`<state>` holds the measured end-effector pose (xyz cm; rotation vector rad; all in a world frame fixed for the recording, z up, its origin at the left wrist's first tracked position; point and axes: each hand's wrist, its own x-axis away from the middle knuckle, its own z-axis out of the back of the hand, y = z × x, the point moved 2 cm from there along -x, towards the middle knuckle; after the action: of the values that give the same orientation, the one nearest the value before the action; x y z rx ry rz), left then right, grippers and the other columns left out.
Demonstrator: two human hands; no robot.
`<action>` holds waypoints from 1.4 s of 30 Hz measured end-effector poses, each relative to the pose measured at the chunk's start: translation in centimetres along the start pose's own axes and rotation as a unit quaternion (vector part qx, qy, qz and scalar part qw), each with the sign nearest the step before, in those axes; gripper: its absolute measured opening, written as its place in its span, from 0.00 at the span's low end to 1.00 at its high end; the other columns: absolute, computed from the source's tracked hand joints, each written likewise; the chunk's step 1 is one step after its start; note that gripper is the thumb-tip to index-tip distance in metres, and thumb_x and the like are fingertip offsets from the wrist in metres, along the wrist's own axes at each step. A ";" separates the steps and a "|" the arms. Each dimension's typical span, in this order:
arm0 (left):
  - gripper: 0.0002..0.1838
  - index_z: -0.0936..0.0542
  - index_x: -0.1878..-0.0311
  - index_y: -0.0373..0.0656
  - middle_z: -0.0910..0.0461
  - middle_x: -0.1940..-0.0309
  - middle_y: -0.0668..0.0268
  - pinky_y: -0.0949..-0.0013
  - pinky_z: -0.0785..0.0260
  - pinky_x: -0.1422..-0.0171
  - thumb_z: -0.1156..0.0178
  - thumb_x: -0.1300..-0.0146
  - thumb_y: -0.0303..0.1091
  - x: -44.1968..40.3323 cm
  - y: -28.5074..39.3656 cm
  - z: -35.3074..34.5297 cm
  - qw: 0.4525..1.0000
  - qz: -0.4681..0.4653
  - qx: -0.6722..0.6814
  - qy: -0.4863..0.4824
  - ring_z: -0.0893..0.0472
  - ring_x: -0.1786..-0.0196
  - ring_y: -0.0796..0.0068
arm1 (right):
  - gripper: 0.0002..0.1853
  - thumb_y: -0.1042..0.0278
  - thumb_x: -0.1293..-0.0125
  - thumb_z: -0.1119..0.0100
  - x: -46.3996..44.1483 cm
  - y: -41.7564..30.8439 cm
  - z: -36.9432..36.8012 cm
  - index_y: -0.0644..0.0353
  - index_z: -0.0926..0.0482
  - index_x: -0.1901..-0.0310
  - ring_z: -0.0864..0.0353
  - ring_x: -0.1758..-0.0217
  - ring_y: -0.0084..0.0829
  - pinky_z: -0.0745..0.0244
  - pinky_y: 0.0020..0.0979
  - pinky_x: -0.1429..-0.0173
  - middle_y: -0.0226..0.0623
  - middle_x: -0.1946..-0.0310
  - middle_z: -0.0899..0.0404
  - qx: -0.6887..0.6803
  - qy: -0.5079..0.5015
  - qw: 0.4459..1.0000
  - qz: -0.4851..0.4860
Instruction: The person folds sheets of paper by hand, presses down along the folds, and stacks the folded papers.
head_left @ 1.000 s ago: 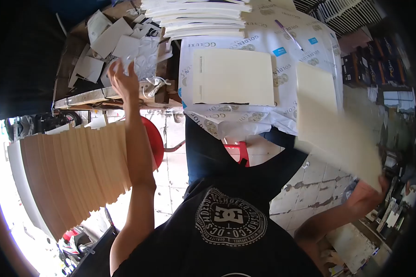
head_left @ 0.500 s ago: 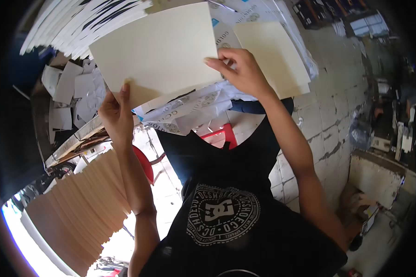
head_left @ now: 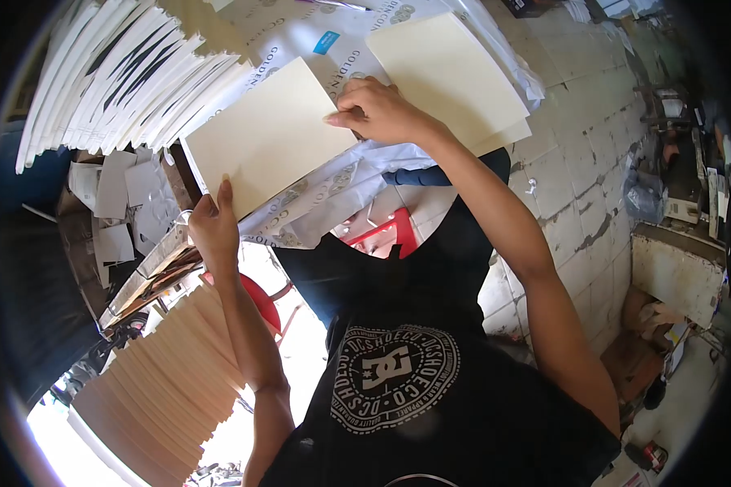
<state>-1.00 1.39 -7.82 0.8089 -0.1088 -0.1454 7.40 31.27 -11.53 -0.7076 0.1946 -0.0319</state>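
A plain cream paper sheet (head_left: pixel 272 134) lies low over the printed white wrapping paper (head_left: pixel 300 215) on the worktop. My left hand (head_left: pixel 215 226) grips its near left corner, thumb on top and fingers underneath. At the sheet's right edge, my right hand (head_left: pixel 382 112) is closed with the thumb against the edge; its curled fingers are partly hidden. To the right of that hand rest more cream sheets (head_left: pixel 451 77), slightly fanned at the lower corner.
A tall stack of white-edged paper bundles (head_left: pixel 114 77) stands at the back left. Below left is another large stack of brownish bundles (head_left: pixel 158 385). Paper scraps (head_left: pixel 130 195) fill a space beyond the wooden edge. A red stool (head_left: pixel 402 231) is under the worktop.
Both hands have brought the cream sheet down from a raised, tilted position to the worktop. The view has shifted, showing more of the white-edged stack.
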 end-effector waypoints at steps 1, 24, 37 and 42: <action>0.25 0.15 0.63 0.30 0.16 0.75 0.58 0.69 0.30 0.61 0.38 0.35 0.51 0.1 0.3 0.1 1.000 0.011 -0.015 -0.009 0.21 0.71 0.76 | 0.24 0.49 0.33 0.41 0.1 0.1 -0.1 0.61 0.24 0.78 0.26 0.51 0.38 0.32 0.42 0.48 0.34 0.68 0.25 -0.005 0.006 1.000 0.001; 0.27 0.17 0.69 0.31 0.21 0.82 0.59 0.67 0.34 0.68 0.36 0.37 0.53 0.1 -0.3 -0.4 0.999 -0.019 -0.031 0.010 0.27 0.77 0.75 | 0.17 0.54 0.38 0.34 0.5 -0.5 0.4 0.60 0.21 0.74 0.25 0.56 0.39 0.30 0.38 0.51 0.35 0.70 0.24 0.015 0.057 0.998 -0.015; 0.30 0.31 0.85 0.32 0.41 0.91 0.63 0.63 0.51 0.76 0.33 0.40 0.48 -0.3 -0.9 -0.3 0.997 -0.044 -0.041 0.043 0.44 0.83 0.75 | 0.23 0.48 0.48 0.29 3.2 -2.3 0.5 0.47 0.14 0.50 0.28 0.43 0.36 0.34 0.39 0.40 0.32 0.45 0.20 0.082 0.036 0.994 0.064; 0.30 0.29 0.85 0.32 0.38 0.92 0.64 0.64 0.49 0.77 0.33 0.41 0.49 -0.1 0.6 0.2 0.999 -0.023 -0.042 0.025 0.43 0.85 0.76 | 0.23 0.50 0.49 0.28 3.2 -2.6 0.2 0.47 0.14 0.51 0.28 0.44 0.36 0.35 0.38 0.39 0.31 0.44 0.20 0.067 0.046 0.995 0.055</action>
<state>-1.08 1.68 -7.28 0.7310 -0.0364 -0.1718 10.68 29.14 -10.19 -0.5619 0.3172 0.0271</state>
